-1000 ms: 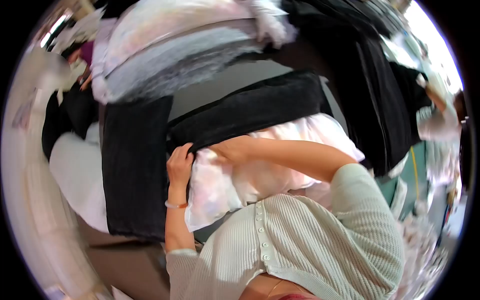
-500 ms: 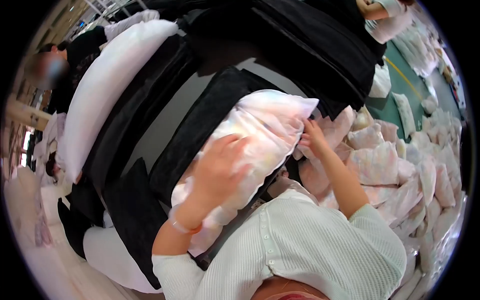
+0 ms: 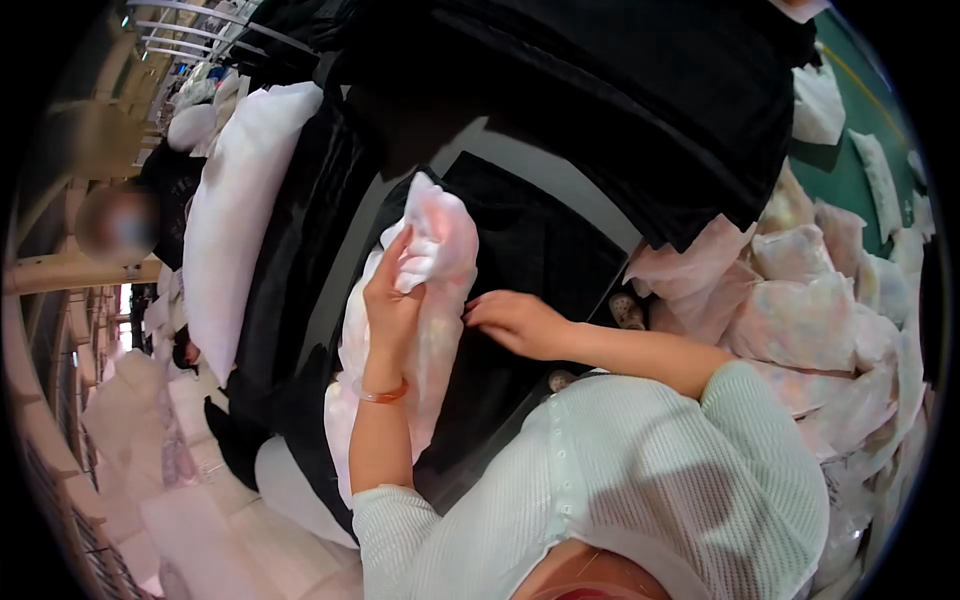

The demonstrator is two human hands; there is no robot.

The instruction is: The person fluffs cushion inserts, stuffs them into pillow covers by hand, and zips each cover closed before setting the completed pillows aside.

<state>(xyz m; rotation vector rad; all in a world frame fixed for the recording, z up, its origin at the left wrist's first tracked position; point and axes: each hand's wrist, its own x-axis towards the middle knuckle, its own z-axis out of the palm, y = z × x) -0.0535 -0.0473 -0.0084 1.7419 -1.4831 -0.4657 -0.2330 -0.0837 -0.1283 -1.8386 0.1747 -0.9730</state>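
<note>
A white pillow [image 3: 440, 330] with pale pink and yellow mottling is folded into a narrow upright bundle. My left hand [image 3: 395, 310] is closed around its upper part, thumb on the near face. Beneath and to the right lies a black cushion cover [image 3: 540, 225], flat on the grey table [image 3: 495, 130]. My right hand [image 3: 520, 325] rests over the black fabric with fingers bent together, their tips at the pillow's right edge. Whatever those fingers pinch is hidden.
Black covers [image 3: 640, 100] are stacked along the far side. At left, a person [image 3: 170, 195] stands behind a long white pillow [image 3: 245, 220]. Mottled pillows [image 3: 795, 320] are heaped at right beside the green floor [image 3: 850, 110]. White pillows [image 3: 310, 490] lie low at left.
The pillow has gone from lying spread out to folded narrow, and shifted left. My left hand now grips it. My right hand moved left from its corner, and more black cover shows.
</note>
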